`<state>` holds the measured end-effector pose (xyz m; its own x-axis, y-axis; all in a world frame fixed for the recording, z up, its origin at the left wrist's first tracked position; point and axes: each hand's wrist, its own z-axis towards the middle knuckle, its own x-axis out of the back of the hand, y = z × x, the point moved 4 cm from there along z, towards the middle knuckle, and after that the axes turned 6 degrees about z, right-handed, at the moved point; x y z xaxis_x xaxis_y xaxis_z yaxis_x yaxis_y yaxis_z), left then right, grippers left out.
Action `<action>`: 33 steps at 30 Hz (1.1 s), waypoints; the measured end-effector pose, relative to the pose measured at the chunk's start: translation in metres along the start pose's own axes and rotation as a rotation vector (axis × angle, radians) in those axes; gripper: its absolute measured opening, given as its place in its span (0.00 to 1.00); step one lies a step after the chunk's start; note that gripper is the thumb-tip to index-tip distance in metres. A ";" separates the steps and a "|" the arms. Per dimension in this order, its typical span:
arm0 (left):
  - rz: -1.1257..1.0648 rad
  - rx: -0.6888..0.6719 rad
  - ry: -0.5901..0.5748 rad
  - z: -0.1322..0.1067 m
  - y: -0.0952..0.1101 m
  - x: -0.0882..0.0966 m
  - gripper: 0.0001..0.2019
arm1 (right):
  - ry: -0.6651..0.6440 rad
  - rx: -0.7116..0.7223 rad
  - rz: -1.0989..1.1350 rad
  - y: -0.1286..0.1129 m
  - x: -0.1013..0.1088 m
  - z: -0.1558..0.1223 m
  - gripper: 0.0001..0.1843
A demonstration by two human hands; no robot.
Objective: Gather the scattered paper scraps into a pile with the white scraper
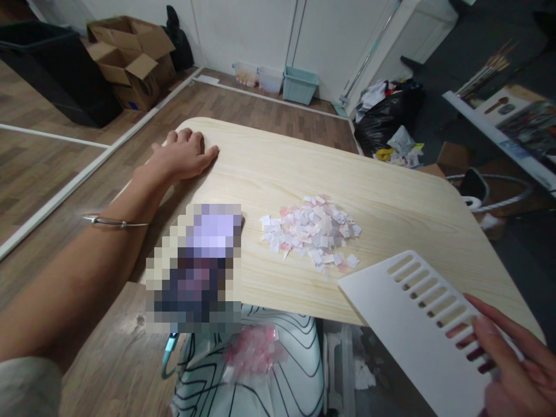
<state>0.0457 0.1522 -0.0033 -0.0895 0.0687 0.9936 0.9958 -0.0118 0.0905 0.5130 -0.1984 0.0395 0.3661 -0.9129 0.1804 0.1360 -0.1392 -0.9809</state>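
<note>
My left hand rests palm down on the far left part of a light wooden table, fingers loosely curled, holding nothing. My right hand grips a flat white slotted board by its lower right edge, near the table's front right corner. A pile of small white and pink paper scraps lies in the middle of the table, just beyond the board's upper tip. More pink scraps lie on my lap below the table edge.
A blurred-out object sits at the table's front left edge. Cardboard boxes and a black bin stand far left on the wooden floor. A teal tub, black rubbish bags and a shelf lie behind.
</note>
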 end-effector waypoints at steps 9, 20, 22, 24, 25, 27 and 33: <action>0.018 0.011 -0.001 -0.002 0.001 0.001 0.46 | -0.026 0.062 -0.016 0.003 0.019 0.000 0.28; 0.003 0.005 -0.007 -0.003 0.001 0.002 0.47 | -0.009 0.032 -0.040 -0.009 0.003 -0.002 0.42; -0.009 0.008 -0.009 -0.003 0.000 0.002 0.49 | 0.000 0.054 -0.027 -0.015 -0.002 -0.005 0.41; -0.028 0.023 -0.006 -0.002 -0.002 0.002 0.54 | -0.004 0.076 -0.011 -0.017 -0.005 -0.007 0.40; -0.041 0.030 -0.003 -0.001 -0.003 0.001 0.56 | -0.018 0.074 -0.007 -0.017 -0.007 -0.008 0.40; -0.062 0.037 -0.001 0.000 -0.004 0.001 0.58 | -0.045 0.065 -0.010 -0.015 -0.008 -0.010 0.38; -0.015 0.016 -0.018 -0.002 0.001 0.002 0.48 | -0.014 0.082 0.002 -0.009 0.001 -0.008 0.32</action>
<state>0.0468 0.1501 -0.0009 -0.1044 0.0866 0.9908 0.9945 0.0049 0.1044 0.5048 -0.2013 0.0476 0.3794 -0.9075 0.1803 0.2104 -0.1052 -0.9719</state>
